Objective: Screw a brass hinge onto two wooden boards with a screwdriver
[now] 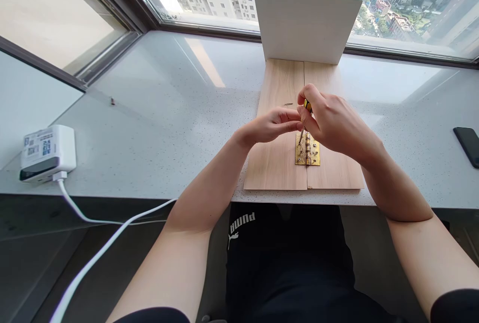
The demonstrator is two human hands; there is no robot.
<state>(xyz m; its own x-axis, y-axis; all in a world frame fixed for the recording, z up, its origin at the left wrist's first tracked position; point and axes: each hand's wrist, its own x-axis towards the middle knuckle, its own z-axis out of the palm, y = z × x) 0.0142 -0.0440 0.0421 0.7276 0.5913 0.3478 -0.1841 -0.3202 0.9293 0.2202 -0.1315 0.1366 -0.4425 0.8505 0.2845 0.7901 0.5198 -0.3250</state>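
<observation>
My right hand [331,118] is closed around the yellow-and-black handle of a screwdriver [307,105]. Its thin shaft slants down, with the tip over the left leaf of a brass hinge [314,158]. From the left, my left hand [275,124] brings its thumb and fingers together at the shaft, just under the handle. The hinge lies open across the seam between two pale wooden boards [277,173]. Screw heads show in its right leaf. A loose screw [288,104] rests on the left board beyond my left hand. My fingers hide the hinge's far end.
A white box-like block [307,19] stands at the boards' far end by the window. On the speckled white sill [168,103], a white device [48,153] with a cable [97,258] sits at left, and a black phone [467,144] lies at far right.
</observation>
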